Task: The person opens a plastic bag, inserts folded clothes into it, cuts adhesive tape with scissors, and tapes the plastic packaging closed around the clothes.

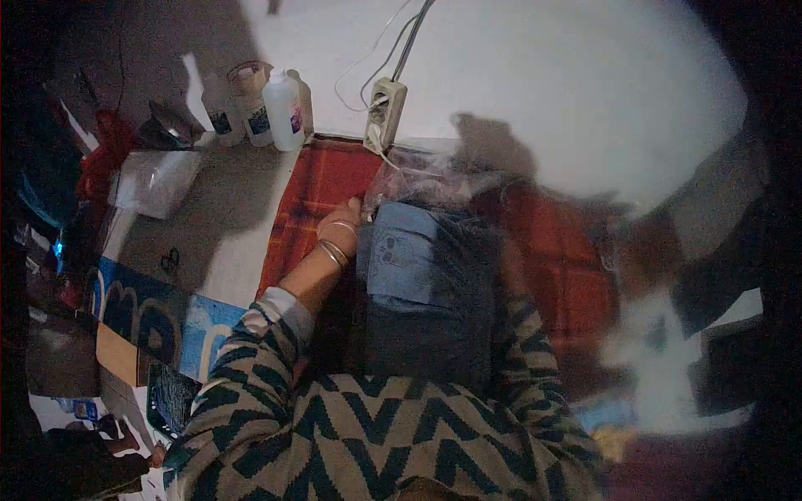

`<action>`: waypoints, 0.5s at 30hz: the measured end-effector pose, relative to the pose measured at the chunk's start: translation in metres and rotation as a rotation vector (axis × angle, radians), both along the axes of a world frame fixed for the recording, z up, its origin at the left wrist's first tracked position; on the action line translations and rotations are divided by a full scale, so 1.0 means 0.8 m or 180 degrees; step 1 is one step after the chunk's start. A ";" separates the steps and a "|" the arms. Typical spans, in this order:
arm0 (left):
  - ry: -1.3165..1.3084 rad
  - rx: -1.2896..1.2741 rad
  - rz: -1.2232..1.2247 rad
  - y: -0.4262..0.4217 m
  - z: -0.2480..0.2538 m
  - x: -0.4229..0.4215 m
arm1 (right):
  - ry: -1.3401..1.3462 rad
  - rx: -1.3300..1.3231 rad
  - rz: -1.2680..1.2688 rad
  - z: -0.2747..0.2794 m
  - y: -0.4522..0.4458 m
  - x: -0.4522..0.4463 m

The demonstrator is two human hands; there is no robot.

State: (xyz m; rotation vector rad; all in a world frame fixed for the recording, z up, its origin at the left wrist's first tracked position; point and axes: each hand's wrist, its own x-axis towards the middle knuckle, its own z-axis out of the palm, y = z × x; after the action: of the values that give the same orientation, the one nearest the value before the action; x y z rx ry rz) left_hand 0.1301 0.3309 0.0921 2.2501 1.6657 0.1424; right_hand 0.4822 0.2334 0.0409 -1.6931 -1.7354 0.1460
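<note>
A folded dark garment [430,342] lies in front of me on a red plaid cloth [326,179], with a blue printed piece [403,255] on top of it. Clear plastic [430,179] covers its far end. My left hand [341,227], with bangles at the wrist, is at the upper left corner of the garment, its fingers closed at the edge of the plastic; what they pinch is too small to name. My right hand [511,263] is along the garment's right side, dark and blurred, its fingers not readable.
Several bottles [284,113] stand at the back left. A power strip [384,114] with cables leans at the wall behind the cloth. Scissors [170,260] and a clear plastic bag [156,179] lie on the left. Part of another person's hand [157,456] shows at the lower left.
</note>
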 end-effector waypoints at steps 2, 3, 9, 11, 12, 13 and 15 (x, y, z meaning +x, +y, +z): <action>-0.0244 0.0540 0.0307 0.002 0.006 0.009 | 0.0196 -0.0313 0.0076 0.030 -0.008 -0.025; -0.0121 0.0314 0.0017 0.004 0.011 0.011 | 0.0189 -0.0310 0.0073 0.041 -0.009 -0.026; -0.0239 0.0311 -0.0079 0.033 0.023 -0.003 | -0.0772 0.0076 0.0125 0.040 0.025 -0.004; -0.0482 0.0612 -0.0100 0.037 0.017 -0.006 | 0.0147 -0.0078 -0.0517 0.090 0.012 -0.028; -0.0966 0.0859 -0.0034 0.034 0.014 -0.005 | 0.0152 -0.0085 -0.0518 0.094 0.007 -0.032; -0.1452 0.1102 0.0037 0.029 0.013 -0.006 | 0.0257 0.0096 -0.0496 0.094 0.000 -0.035; -0.1991 0.1338 -0.0030 0.009 0.008 -0.010 | 0.0354 0.0275 -0.0468 0.085 -0.015 -0.040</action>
State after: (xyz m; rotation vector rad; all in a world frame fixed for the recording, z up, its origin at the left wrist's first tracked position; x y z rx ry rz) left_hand 0.1221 0.3384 0.0982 2.1490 1.3592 1.1560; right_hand 0.4500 0.2216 0.1086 -1.7092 -1.5095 0.0950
